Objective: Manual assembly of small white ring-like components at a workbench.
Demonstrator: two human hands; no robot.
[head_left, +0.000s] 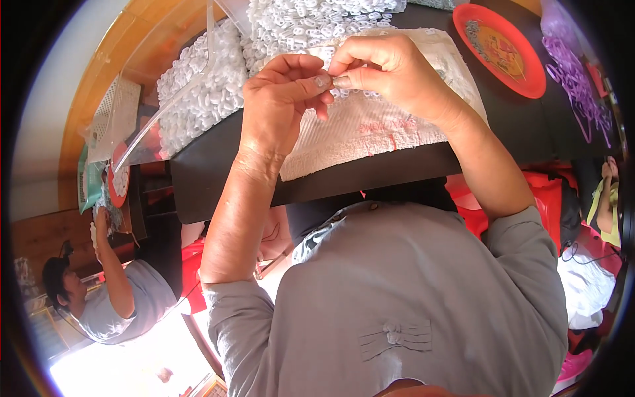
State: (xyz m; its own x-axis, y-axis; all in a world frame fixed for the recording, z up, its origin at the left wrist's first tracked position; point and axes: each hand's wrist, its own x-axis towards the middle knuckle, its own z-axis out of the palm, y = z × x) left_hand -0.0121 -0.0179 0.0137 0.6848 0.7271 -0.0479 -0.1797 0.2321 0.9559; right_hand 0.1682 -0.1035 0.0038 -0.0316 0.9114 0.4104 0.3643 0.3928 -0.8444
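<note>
Over a white towel (370,139) with red print, both my hands come together at the fingertips. My left hand (281,99) is closed in a pinch, its thumb against the fingers. Opposite it, my right hand (403,79) pinches with thumb and forefinger at the same spot. Whatever sits between the fingertips is too small and too covered to name. Just beyond them lie many small white plastic pieces with holes (297,23), some on the far part of the towel.
A clear plastic bag of white pieces (198,79) stands left on the black table (218,172). To the right are an orange-red plate (466,20) with grey and yellow bits and purple strips (575,73). Another person (132,291) sits at left; part of someone (605,198) shows far right.
</note>
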